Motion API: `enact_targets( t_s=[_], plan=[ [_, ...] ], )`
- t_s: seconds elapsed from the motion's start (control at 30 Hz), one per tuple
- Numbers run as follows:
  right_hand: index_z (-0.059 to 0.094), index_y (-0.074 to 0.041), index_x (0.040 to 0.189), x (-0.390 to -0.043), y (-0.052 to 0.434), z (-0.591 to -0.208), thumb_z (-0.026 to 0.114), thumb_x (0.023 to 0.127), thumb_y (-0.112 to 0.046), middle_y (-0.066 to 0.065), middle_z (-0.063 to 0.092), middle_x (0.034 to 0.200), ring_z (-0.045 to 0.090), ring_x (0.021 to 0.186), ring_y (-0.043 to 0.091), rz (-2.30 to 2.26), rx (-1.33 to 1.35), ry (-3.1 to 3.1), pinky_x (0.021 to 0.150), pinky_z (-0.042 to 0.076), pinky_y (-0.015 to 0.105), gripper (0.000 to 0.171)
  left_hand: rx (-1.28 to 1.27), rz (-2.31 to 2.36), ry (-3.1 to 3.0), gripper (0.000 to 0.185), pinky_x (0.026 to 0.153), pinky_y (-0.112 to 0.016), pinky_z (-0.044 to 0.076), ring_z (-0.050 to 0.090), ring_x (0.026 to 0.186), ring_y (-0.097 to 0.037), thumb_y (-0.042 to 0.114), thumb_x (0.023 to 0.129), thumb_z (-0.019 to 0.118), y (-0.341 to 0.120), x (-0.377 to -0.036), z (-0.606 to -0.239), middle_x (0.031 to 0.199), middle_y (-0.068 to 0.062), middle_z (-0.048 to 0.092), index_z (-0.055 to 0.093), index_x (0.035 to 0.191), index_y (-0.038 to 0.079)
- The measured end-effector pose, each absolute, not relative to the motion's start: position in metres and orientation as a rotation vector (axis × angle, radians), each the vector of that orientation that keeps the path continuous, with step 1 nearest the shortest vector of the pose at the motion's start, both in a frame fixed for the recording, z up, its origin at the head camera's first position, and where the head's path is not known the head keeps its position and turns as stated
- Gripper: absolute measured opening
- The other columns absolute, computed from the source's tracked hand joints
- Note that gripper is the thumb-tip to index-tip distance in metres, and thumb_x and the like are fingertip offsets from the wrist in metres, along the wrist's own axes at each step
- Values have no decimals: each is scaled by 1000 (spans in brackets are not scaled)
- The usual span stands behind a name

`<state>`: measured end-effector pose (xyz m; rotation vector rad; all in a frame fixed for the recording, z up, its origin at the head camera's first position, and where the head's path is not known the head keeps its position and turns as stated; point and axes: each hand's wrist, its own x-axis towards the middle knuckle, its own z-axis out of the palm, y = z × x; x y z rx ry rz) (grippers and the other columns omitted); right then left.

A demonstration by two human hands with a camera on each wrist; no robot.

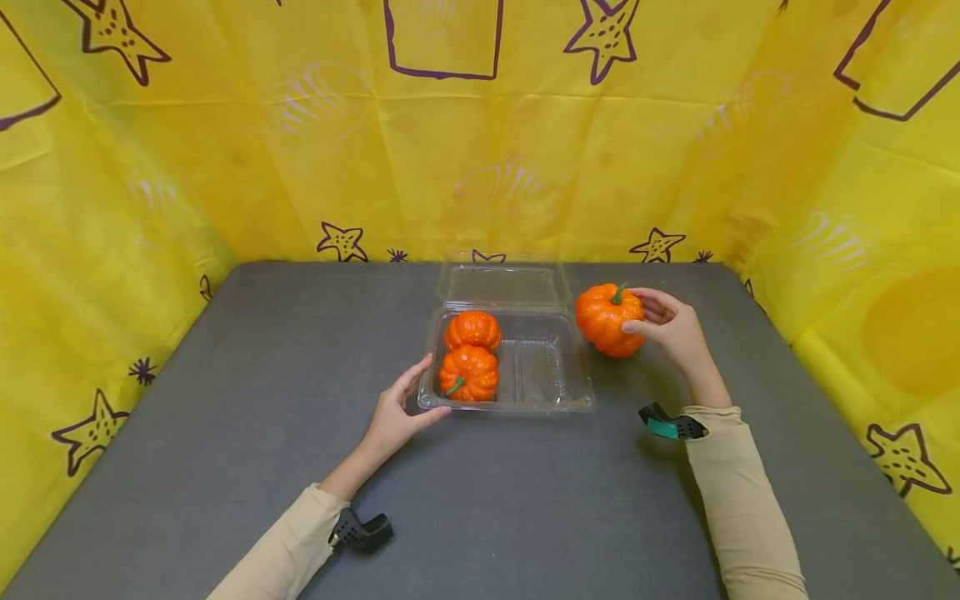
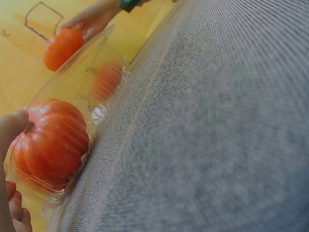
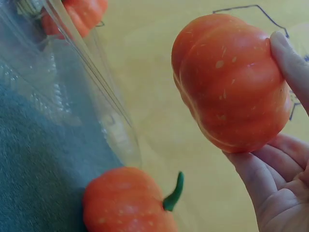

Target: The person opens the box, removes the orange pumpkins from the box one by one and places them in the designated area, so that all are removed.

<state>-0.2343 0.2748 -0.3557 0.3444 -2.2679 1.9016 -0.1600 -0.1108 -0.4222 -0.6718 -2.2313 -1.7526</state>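
Observation:
An orange toy pumpkin (image 3: 231, 82) is held by my right hand (image 1: 671, 329), thumb on one side and fingers on the other, raised just right of a clear plastic container (image 1: 543, 358). A second pumpkin with a green stem (image 3: 130, 200) sits lower, beside the held one; in the head view the two overlap, hard to separate. Two more pumpkins stand in the container's left half, one at the back (image 1: 472, 330) and one in front (image 1: 468, 374). My left hand (image 1: 393, 417) spreads its thumb and fingers around the container's front left corner, touching its rim.
The container's hinged lid (image 1: 502, 283) lies opened back toward the far edge of the grey table (image 1: 315, 333). Yellow patterned cloth (image 1: 480, 167) hangs behind the table and along both sides. A dark wrist strap (image 1: 671, 423) sits by each sleeve cuff.

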Motion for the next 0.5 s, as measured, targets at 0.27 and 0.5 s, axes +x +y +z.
enact_targets(
  t_s=[0.27,0.5],
  plan=[
    [63,-8,108,-233,290,-355,68,76,4,-10,63,96,59,88,4,1994,302,-2140,72,46,14,35,-645,-1753,-2253,68,99,-36,26,34,123,-31,-8,67,73,-110,-159,-422,132,-24,39,40,126,-13],
    [63,-7,110,-235,309,-357,70,75,-1,-11,62,94,59,86,2,1902,158,-2158,71,45,12,35,-645,-1756,-2253,68,99,-38,26,34,123,-30,-8,67,73,-110,-159,-421,132,-24,39,40,126,-13]
  ],
)
